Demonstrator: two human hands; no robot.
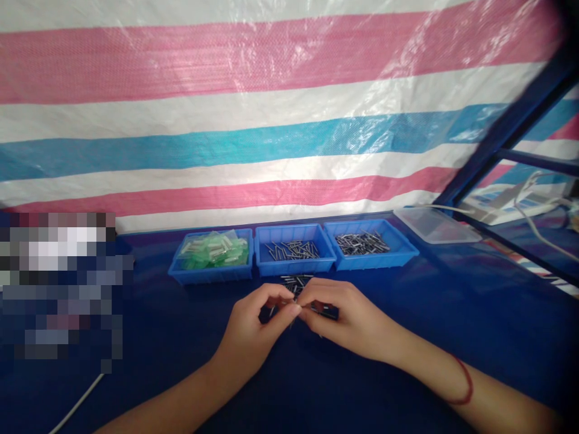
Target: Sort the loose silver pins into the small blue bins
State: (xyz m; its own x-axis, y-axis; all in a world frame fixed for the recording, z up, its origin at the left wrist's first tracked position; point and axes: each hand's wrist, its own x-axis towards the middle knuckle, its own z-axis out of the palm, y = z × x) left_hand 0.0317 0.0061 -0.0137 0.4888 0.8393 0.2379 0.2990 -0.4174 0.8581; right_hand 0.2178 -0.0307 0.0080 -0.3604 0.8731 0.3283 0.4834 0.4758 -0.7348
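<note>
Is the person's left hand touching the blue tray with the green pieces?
Apart. The head view shows dark blue tabletop between the left hand and the blue tray.

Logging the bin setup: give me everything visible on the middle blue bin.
The middle blue bin is an open-topped rectangular tray, apparently plastic, with ribbed inner walls. It sits upright on the dark blue tabletop, between the left bin and right bin. Thin, metallic-looking pins lie jumbled inside. The left hand and right hand don't touch it. Contact with the neighbouring bins is hard to tell.
</note>
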